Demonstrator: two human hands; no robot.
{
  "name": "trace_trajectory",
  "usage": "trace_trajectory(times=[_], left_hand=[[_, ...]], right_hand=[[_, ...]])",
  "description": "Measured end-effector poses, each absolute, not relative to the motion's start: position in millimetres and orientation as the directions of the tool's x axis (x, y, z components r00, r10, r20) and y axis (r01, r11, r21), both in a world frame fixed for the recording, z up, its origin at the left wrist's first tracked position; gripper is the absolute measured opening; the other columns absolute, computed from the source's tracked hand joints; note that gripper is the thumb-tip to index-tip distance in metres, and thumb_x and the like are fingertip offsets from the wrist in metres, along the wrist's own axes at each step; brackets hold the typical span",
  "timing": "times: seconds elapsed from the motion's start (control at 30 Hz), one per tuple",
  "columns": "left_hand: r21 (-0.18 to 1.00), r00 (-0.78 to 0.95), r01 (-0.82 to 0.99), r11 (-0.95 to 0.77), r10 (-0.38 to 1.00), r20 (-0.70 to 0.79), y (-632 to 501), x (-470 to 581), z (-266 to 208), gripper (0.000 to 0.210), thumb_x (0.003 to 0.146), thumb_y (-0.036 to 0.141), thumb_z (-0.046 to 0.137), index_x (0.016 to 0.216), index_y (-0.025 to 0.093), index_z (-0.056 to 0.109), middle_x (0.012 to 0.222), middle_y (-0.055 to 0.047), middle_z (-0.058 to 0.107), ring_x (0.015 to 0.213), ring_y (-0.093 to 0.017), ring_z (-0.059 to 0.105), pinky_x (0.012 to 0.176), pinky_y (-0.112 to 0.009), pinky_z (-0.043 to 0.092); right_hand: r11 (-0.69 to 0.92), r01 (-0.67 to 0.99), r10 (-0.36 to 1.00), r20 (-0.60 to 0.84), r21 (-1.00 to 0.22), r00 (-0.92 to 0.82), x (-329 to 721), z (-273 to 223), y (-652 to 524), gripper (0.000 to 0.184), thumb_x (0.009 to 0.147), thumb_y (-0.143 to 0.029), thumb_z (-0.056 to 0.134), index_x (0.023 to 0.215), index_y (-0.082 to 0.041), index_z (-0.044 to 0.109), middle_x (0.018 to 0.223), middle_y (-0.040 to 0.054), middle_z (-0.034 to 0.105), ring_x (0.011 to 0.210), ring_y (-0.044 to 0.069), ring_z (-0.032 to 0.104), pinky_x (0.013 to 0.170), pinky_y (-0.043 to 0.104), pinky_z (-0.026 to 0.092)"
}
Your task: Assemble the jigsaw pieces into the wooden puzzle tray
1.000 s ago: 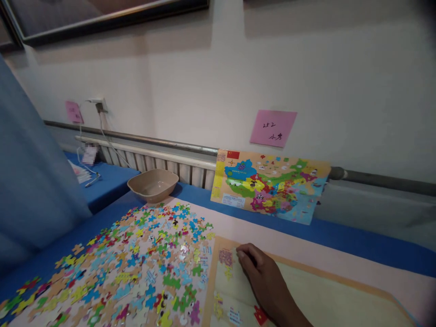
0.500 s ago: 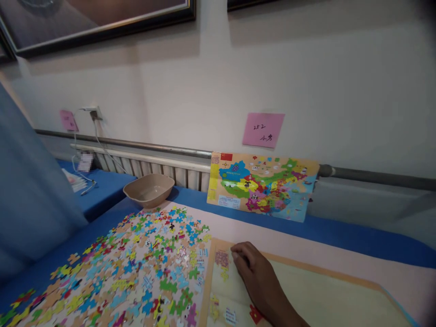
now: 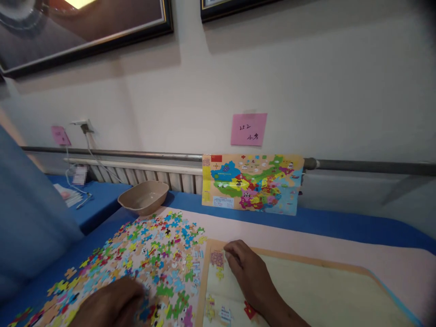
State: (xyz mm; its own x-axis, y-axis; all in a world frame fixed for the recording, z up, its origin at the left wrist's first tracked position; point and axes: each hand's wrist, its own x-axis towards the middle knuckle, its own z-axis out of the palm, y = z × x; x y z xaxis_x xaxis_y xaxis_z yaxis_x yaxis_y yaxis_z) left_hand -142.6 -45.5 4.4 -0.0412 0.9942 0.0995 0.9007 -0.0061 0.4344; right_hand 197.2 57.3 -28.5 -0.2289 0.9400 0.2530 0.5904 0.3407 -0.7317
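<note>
My right hand (image 3: 247,270) rests on the puzzle board (image 3: 313,261) near its far left corner. Its fingers are curled in, and anything between them is hidden. Beside the fingertips lie a few joined puzzle pieces with pink print (image 3: 217,259) and yellow pieces below them. A red piece (image 3: 249,310) shows by the wrist. Over the wide spread of loose puzzle pieces (image 3: 166,290), left of the board, is my left hand (image 3: 114,299). Motion blurs its fingers, so their grip cannot be made out.
A colourful map sheet (image 3: 252,186) leans against the wall behind the board. A beige plastic basin (image 3: 145,200) stands at the far end of the pieces. Beyond the blue cloth are a radiator (image 3: 177,179) and a pipe. A blue curtain (image 3: 30,227) hangs at the left.
My left hand has come into view over the loose pieces. My right hand stays at the same corner of the board, while the whole view has shifted slightly.
</note>
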Motion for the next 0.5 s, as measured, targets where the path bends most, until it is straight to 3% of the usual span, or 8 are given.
trace_trajectory(times=[0.07,0.13,0.23,0.4,0.5], left_hand=[[0.407,0.124,0.904,-0.130,0.991,0.041,-4.9,-112.6,14.3,0.023,0.094,0.026,0.055,0.081,0.026,0.074,0.085,0.001,0.075,0.081,-0.018,0.068,0.073,-0.026,0.046],[0.384,0.135,0.916,-0.114,0.990,-0.028,37.2,-79.7,21.1,0.021,0.086,0.017,0.057,0.075,0.024,0.073,0.082,0.000,0.076,0.082,-0.018,0.069,0.070,-0.025,0.041],[0.358,0.092,0.931,-0.070,0.995,-0.046,84.4,-40.3,20.6,0.016,0.084,0.020,0.061,0.076,0.023,0.075,0.080,-0.001,0.077,0.079,-0.019,0.069,0.065,-0.026,0.036],[0.314,0.028,0.949,-0.017,0.999,-0.033,108.2,-15.1,7.9,0.014,0.082,0.022,0.065,0.081,0.023,0.079,0.096,-0.008,0.081,0.094,-0.026,0.072,0.069,-0.030,0.036],[0.336,-0.009,0.942,0.016,1.000,-0.024,109.3,-13.2,4.9,0.012,0.078,0.019,0.067,0.079,0.023,0.078,0.094,-0.009,0.080,0.093,-0.027,0.071,0.069,-0.031,0.035]], right_hand=[[0.345,0.594,0.938,0.259,-0.726,-0.228,197.3,-29.2,56.9,0.026,0.101,-0.039,0.043,0.097,-0.026,0.066,0.103,0.0040,0.070,0.095,0.022,0.066,0.082,0.034,0.046],[0.352,0.592,0.936,0.265,-0.725,-0.232,197.6,-29.4,56.7,0.026,0.102,-0.039,0.043,0.097,-0.026,0.065,0.103,0.0040,0.070,0.094,0.022,0.066,0.082,0.033,0.046],[0.350,0.594,0.937,0.266,-0.725,-0.227,197.9,-28.8,56.8,0.025,0.101,-0.036,0.043,0.095,-0.026,0.065,0.101,0.0037,0.070,0.092,0.021,0.066,0.081,0.032,0.046],[0.349,0.609,0.937,0.271,-0.712,-0.220,197.7,-27.6,56.8,0.022,0.101,-0.032,0.045,0.095,-0.026,0.065,0.100,0.0030,0.070,0.091,0.020,0.067,0.079,0.031,0.046],[0.346,0.616,0.938,0.276,-0.707,-0.211,197.9,-27.9,56.5,0.021,0.100,-0.031,0.046,0.095,-0.026,0.066,0.101,0.0027,0.070,0.091,0.020,0.067,0.079,0.030,0.046]])
